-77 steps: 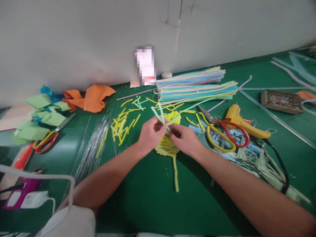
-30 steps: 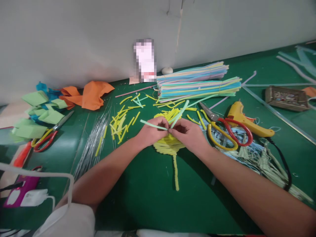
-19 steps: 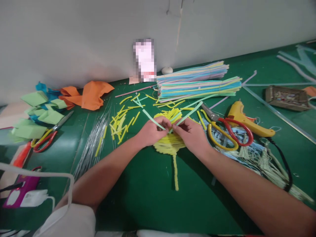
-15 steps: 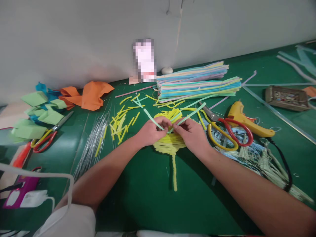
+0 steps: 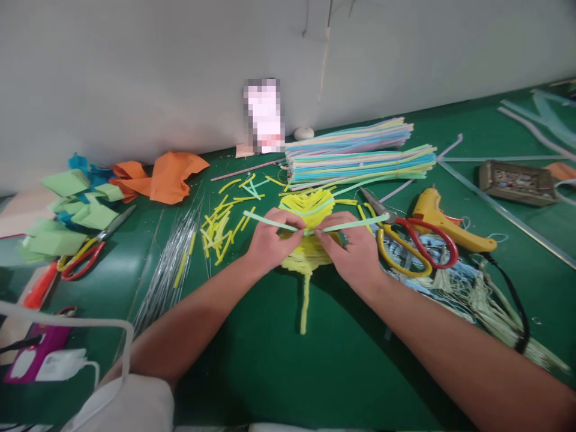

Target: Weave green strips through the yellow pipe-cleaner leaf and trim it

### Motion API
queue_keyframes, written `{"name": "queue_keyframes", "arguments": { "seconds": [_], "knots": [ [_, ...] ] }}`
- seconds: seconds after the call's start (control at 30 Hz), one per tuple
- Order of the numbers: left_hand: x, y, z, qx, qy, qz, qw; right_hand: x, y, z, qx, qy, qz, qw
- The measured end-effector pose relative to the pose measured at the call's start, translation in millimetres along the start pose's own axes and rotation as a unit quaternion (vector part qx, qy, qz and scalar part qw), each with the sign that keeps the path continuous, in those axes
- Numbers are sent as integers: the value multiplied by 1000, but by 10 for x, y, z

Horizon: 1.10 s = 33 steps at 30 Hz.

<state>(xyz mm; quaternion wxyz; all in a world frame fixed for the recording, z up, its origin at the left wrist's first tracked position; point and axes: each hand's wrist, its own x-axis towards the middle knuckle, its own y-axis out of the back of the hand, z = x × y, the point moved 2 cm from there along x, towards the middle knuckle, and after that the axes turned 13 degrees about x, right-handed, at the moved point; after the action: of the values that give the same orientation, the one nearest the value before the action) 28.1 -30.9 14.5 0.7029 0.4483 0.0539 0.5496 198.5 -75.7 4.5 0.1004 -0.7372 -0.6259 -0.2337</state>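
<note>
A pale green pipe cleaner [image 5: 355, 224] stretches sideways between my hands, its ends sticking out past both. My left hand [image 5: 273, 241] pinches it left of the middle. Close beside it, my right hand [image 5: 355, 251] pinches the same pipe cleaner. Under my fingers lies a leaf-like shape of yellow pipe cleaners [image 5: 303, 261], with a yellow stem pointing towards me. Another green strand crosses its upper part. My hands hide much of the shape's middle.
Bundled pastel pipe cleaners [image 5: 360, 165] lie behind. Scissors [image 5: 405, 249], a yellow glue gun [image 5: 450, 223] and tassels [image 5: 477, 294] are on the right. Cut yellow pieces [image 5: 218, 231], metal wires [image 5: 166, 264], more scissors [image 5: 96, 243] and folded paper [image 5: 67, 237] lie left.
The pipe cleaner's ends have swung down and outward from a V shape to nearly level. The stem of the yellow shape has shifted left.
</note>
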Motion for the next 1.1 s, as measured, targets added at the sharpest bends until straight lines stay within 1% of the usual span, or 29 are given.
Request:
{"name": "queue_keyframes", "arguments": {
  "seconds": [0.03, 0.1, 0.17, 0.23, 0.3, 0.37, 0.47, 0.53, 0.57, 0.63, 0.73, 0.83, 0.9, 0.93, 1.0, 1.03, 1.1],
  "knots": [
    [-3, 7, 4, 13, 8, 11, 1000, 10, 12, 3, -15, 12, 9, 1000],
    [-9, 3, -4, 9, 43, 25, 999, 23, 32, 24, -35, 15, 31, 999],
    [-17, -23, -24, -39, 105, 34, 993, 26, 43, 46, -38, 5, 51, 998],
    [-25, -63, -37, -111, 179, 41, 977, 23, 42, 55, -33, -6, 62, 998],
    [-30, -99, -29, -173, 244, 51, 953, 22, 37, 43, -28, -11, 69, 997],
    [-31, -120, -6, -229, 291, 71, 926, 24, 36, 13, -24, -3, 79, 997],
    [-36, -140, 21, -335, 359, 98, 866, 29, 50, -35, -16, 14, 95, 995],
    [-44, -145, 21, -374, 395, 113, 831, 27, 65, -40, -6, 5, 106, 994],
    [-47, -143, 17, -377, 403, 122, 825, 25, 71, -30, 3, -5, 109, 994],
    [-51, -132, 5, -365, 392, 143, 832, 17, 74, 11, 32, -33, 120, 992],
    [-59, -118, -6, -335, 337, 160, 865, 8, 58, 91, 112, -76, 145, 980],
    [-79, -110, -11, -297, 281, 156, 899, 13, 27, 148, 209, -135, 169, 954],
    [-94, -107, -17, -279, 255, 154, 913, 22, 7, 167, 270, -202, 173, 925],
    [-101, -107, -23, -273, 248, 155, 916, 28, -3, 169, 296, -238, 165, 910],
    [-111, -118, -38, -272, 244, 150, 918, 40, -21, 161, 332, -297, 129, 886],
    [-115, -127, -45, -279, 244, 145, 917, 46, -27, 153, 342, -316, 106, 879],
    [-120, -144, -53, -296, 243, 133, 914, 55, -32, 138, 349, -332, 75, 873]
  ]
}}
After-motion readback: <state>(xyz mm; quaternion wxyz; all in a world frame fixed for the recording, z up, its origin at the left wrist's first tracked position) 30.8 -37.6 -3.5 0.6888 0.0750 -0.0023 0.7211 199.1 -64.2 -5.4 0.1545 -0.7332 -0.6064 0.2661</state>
